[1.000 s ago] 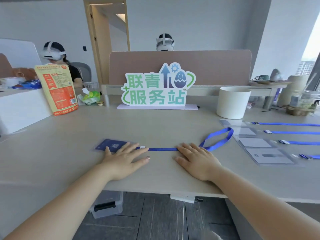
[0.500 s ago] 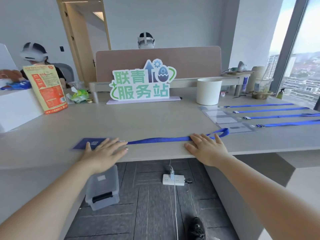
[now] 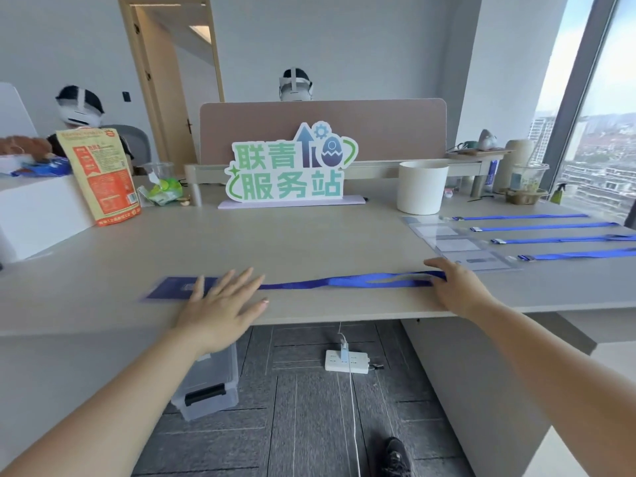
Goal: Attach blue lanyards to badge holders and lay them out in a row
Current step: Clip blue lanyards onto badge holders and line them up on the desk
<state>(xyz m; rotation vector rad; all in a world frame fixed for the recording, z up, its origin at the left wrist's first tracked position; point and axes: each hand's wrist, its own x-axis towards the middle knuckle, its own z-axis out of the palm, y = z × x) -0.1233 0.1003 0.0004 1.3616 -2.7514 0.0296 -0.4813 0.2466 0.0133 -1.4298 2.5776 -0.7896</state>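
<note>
A dark blue badge holder (image 3: 168,287) lies near the front edge of the beige table (image 3: 309,242), with a blue lanyard (image 3: 344,281) running from it to the right. My left hand (image 3: 220,304) lies flat with spread fingers on the holder's right end. My right hand (image 3: 457,287) rests on the far loop end of the lanyard, which is stretched out almost straight. At the right, several clear badge holders (image 3: 457,244) overlap in a row, and their blue lanyards (image 3: 550,239) run out to the right.
A green and white sign (image 3: 289,166) and a white bucket (image 3: 421,187) stand at the back. An orange pouch (image 3: 99,173) leans at the left. Under the table are a clear plastic box (image 3: 206,383) and a power strip (image 3: 346,361). Two people in headsets sit behind.
My right hand has slid right along the lanyard, pulling its curled loop out flat and straight. My left hand stays on the badge holder. The view has pulled back from the table.
</note>
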